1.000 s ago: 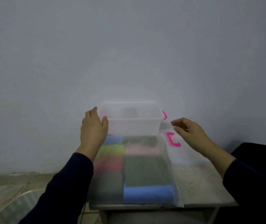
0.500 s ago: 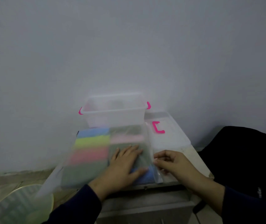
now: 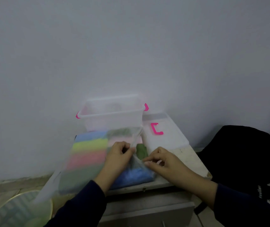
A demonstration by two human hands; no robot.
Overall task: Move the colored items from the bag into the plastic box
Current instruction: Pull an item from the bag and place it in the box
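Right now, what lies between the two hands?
In the head view, the bag's pulled-open clear edge lies between the left hand and the right hand; both pinch it. A green item shows in the gap.

A small pale table stands against the wall. On it, at the back, sits a clear plastic box with pink clips; just right of it lies its lid with a pink latch. In front lies a clear bag of colored cloths, overhanging the table's left edge.
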